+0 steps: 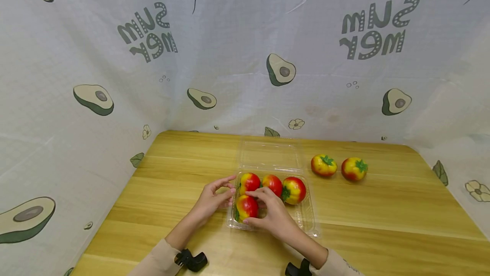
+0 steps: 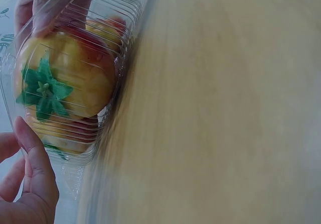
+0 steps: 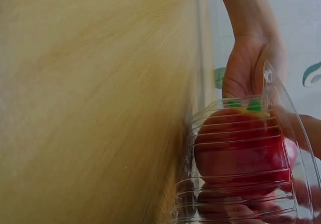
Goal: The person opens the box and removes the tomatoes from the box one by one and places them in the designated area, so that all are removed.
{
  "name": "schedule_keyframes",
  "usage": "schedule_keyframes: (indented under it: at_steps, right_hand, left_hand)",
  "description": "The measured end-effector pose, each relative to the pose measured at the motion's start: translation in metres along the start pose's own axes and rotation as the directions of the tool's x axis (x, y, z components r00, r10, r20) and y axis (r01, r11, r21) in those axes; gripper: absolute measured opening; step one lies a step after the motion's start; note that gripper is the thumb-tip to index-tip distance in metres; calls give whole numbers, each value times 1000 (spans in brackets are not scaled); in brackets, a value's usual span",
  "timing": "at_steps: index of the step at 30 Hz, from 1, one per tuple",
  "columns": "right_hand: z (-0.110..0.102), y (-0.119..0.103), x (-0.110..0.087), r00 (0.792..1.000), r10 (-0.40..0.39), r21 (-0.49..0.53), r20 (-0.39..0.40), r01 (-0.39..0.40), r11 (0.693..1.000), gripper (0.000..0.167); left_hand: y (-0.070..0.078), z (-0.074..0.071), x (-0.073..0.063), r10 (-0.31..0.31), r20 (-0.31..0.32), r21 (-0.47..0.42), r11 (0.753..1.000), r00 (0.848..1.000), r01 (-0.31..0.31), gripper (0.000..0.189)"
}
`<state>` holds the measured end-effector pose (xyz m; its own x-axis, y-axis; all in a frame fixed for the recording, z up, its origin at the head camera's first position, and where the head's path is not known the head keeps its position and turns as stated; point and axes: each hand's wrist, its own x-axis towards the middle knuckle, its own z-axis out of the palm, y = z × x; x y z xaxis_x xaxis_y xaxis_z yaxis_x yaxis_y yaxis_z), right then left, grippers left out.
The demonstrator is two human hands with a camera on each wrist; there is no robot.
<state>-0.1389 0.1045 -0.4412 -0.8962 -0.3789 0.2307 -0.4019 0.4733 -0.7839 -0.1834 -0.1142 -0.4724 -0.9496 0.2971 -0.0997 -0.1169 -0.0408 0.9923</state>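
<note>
A clear plastic clamshell box (image 1: 311, 220) lies with its lid (image 1: 269, 155) folded back behind it. Inside are a front-left persimmon (image 1: 246, 206), red and yellow with a green calyx, and three more: a back-left persimmon (image 1: 250, 182), a middle persimmon (image 1: 272, 184) and a right persimmon (image 1: 294, 190). My right hand (image 1: 271, 213) grips the front-left persimmon between thumb and fingers, low inside the box. My left hand (image 1: 212, 197) is at the box's left rim, fingers mostly straight, a fingertip touching the rim in the left wrist view.
Two loose persimmons, a nearer-left one (image 1: 323, 165) and another (image 1: 354, 169), sit on the wooden table (image 1: 383, 216) right of the lid. A white cloth (image 1: 237, 55) with avocado prints hangs behind the table and along its sides.
</note>
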Motion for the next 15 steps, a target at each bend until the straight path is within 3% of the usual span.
schedule_keyframes:
  at_steps: [7,15]
  right_hand:
    - [0,-1,0,1000,6,-19,-5,-6,1000,60]
    - [-2,-2,1,1000,5,64,-3,-5,998,58]
  left_hand:
    - [0,0,0,1,-2,7,1000,1000,-1,49]
    - [0,0,-1,1,-4,12,1000,1000,-1,49]
